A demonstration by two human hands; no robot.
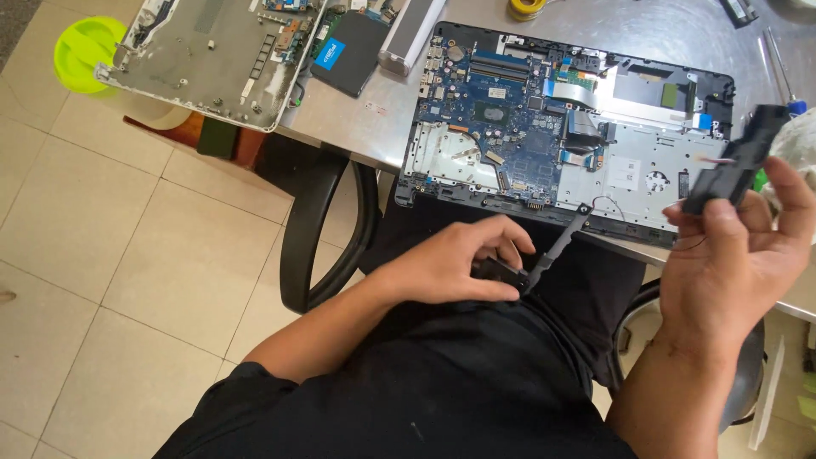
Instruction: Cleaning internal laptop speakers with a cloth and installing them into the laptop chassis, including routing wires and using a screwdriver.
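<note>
Beyond the fingertips of both hands, the opened laptop base (pixel 561 127) lies on the grey metal table (pixel 663 34), its blue circuit board bare on one half and a pale metal plate on the other; its near edge overhangs the table just above the left knuckles. Further off past the left hand sits a 2nd grey laptop shell (pixel 204 55), cut off by the top edge, with a flat black drive (pixel 344 59) beside it and a lime-green stool (pixel 85 51) at its far corner.

The right hand (pixel 735 263) is clamped on 1 black speaker module (pixel 739 157), a long narrow plastic block tilted upward from the thumb, with thin red and pale wires at its upper part. The left hand (pixel 450 263) rests on the lap, fingers closed over the 2nd black speaker piece (pixel 501 274), from which a slim black arm (pixel 561 238) runs up toward the laptop edge. The palm hides most of that piece, so its shape is hard to make out.
</note>
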